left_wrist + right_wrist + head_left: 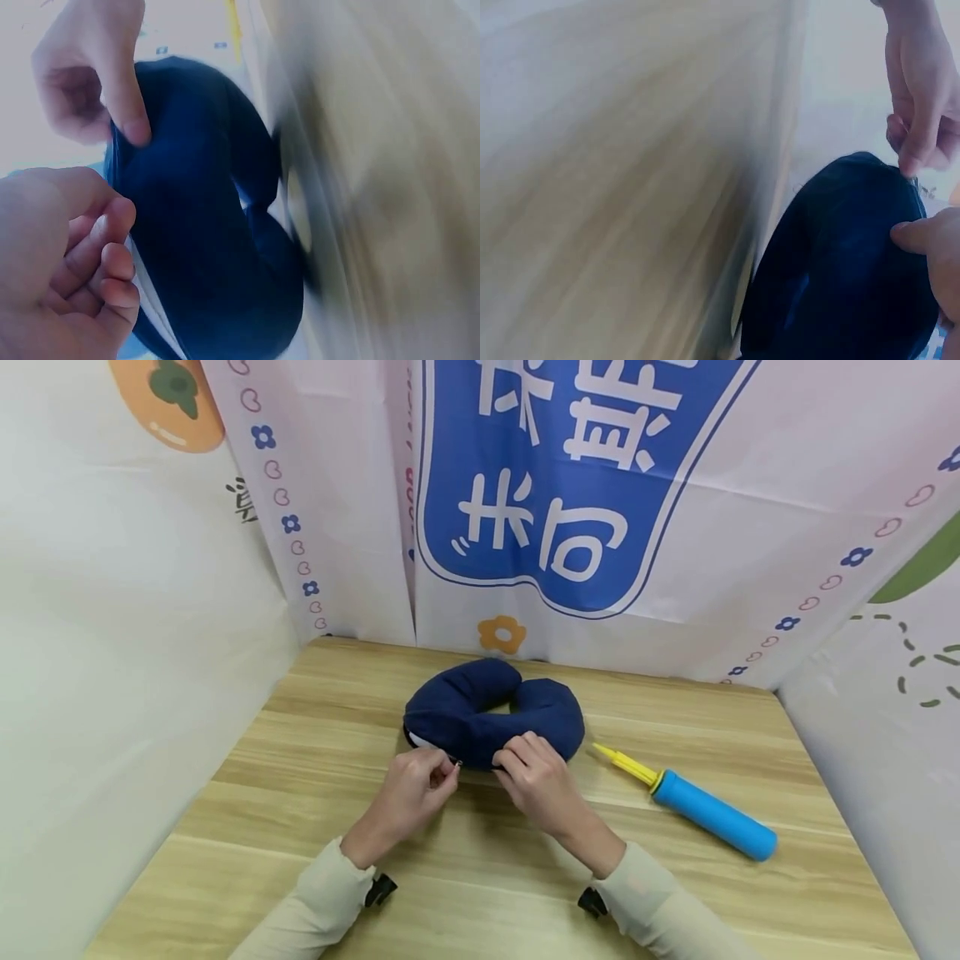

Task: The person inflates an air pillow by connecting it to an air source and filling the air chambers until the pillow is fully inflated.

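A dark navy U-shaped neck pillow [448, 692] lies on the wooden table, its two ends toward the back wall. Along its near left edge a zipper gapes, and a white strip [420, 741] shows inside; the left wrist view also has this white strip [157, 304]. My left hand [408, 793] pinches a small zipper pull [458, 763] between thumb and forefinger. Just to the right, my right hand [538, 781] grips the near edge of the pillow, thumb on the fabric in the right wrist view. Part of the seam is hidden behind the fingers.
A blue hand pump [716, 814] with a yellow nozzle [626, 764] lies to the right of the pillow, its tip pointing toward it. White printed sheets [360, 527] hang behind and at both sides of the wooden table [247, 802].
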